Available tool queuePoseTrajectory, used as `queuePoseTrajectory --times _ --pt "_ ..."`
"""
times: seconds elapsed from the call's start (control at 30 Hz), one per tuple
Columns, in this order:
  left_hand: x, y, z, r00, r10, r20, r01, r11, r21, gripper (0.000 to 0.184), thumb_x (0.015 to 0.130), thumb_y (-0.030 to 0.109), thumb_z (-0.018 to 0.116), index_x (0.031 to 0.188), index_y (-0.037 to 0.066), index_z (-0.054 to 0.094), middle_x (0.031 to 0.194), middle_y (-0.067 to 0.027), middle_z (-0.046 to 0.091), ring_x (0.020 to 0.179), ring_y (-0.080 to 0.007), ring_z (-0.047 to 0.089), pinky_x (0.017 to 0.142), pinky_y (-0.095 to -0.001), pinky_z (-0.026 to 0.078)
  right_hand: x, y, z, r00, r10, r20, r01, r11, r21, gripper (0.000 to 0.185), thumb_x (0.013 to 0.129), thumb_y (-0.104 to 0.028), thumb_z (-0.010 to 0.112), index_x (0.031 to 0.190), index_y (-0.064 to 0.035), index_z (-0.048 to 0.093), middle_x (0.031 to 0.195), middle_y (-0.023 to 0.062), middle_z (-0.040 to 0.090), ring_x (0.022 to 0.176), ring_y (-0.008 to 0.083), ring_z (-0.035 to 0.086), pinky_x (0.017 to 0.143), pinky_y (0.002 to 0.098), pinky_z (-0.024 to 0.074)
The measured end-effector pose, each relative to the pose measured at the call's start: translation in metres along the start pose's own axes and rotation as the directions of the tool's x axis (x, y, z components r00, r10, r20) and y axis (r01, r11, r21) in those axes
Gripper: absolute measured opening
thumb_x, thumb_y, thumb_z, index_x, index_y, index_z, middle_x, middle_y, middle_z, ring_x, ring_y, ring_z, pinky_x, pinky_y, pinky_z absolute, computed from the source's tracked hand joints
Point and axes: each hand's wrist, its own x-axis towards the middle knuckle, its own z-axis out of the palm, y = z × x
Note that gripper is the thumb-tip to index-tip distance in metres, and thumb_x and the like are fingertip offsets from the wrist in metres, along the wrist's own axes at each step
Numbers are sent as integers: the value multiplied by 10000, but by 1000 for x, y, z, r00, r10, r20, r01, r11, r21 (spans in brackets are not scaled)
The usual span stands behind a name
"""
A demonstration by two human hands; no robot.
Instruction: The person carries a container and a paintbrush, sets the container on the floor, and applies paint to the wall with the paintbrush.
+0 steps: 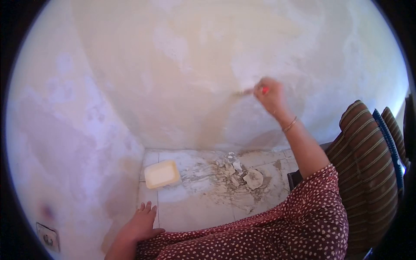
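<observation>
My right hand [271,96] is wrapped round a small paintbrush [246,92] with a red handle end. Its tip, blurred by motion, points left at the patchy pale wall [186,65] and seems to touch it. My left hand [144,222] is low, by the dotted dark red garment over my lap, with its fingers apart and nothing in it. Beyond that hand, a pale yellow rectangular tub [162,174] sits on the tiled floor with something white inside.
Flakes and a larger chip of plaster [253,179] lie in dirt on the floor [190,212] along the wall. Striped brown cushions [368,151] stand at the right. A wall socket box [47,237] is at lower left on the side wall.
</observation>
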Motion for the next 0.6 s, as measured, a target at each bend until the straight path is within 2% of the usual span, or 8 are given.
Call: queuePoseTrajectory --times 0.1,0.2,0.23,0.3,0.37,0.47,0.5,0.6 --pt "4 -3 6 1000 4 5 -4 1000 3 903 731 441 678 1361 -64 274 1419 -318 205 1329 -467 173 1093 -456 209 44 -34 -30 907 -184 -379 236 967 95 65 748 -13 661 789 -16 611 782 83 618 690 141 570 617 258 454" --pt "2 -1 2 1000 0 9 0 1000 -5 898 732 434 680 1358 -66 277 1415 -322 210 1328 -469 175 1092 -454 213 68 -40 -35 729 -313 -609 418 908 33 87 744 -7 683 799 -7 615 804 82 612 692 154 569 616 268 458" --pt "4 -1 0 1000 8 7 -8 1000 -14 895 732 433 680 1356 -67 280 1413 -324 212 1327 -470 176 1092 -454 213 62 -37 -29 744 -360 -563 350 928 -132 95 731 3 688 769 -9 602 780 86 603 689 192 573 614 285 464" --pt "3 -3 -1 1000 20 -8 -21 999 -29 888 732 430 679 1353 -69 285 1411 -327 215 1325 -472 179 1091 -453 215 37 -16 -2 765 -484 -425 435 875 -213 97 730 16 672 740 -18 582 760 100 591 678 234 564 596 305 465" --pt "-6 5 -10 999 24 -23 -24 999 -21 882 733 427 679 1350 -70 291 1409 -329 217 1322 -475 182 1090 -454 217 -10 3 26 841 -463 -280 451 886 -108 131 708 44 644 787 -35 576 726 109 561 635 259 553 559 357 472" --pt "-7 3 -11 999 25 -22 -25 999 -25 871 734 414 680 1346 -71 295 1405 -331 223 1321 -477 186 1090 -454 217 -93 22 58 945 -323 57 327 941 -89 131 747 -13 603 872 -51 597 821 117 558 656 289 579 552 373 485" --pt "-7 1 -9 999 28 -25 -29 999 -25 870 733 411 681 1345 -73 295 1404 -332 224 1320 -478 187 1090 -455 217 -119 30 66 961 -193 196 216 971 -100 115 749 -35 604 862 -56 603 843 117 562 666 298 581 568 383 488" --pt "-10 -4 -7 999 25 -32 -25 999 -23 866 733 401 683 1343 -76 295 1402 -332 227 1318 -479 191 1090 -456 216 -149 52 81 864 49 502 31 988 -150 88 773 -119 593 829 -52 596 889 132 555 704 319 582 633 419 493"
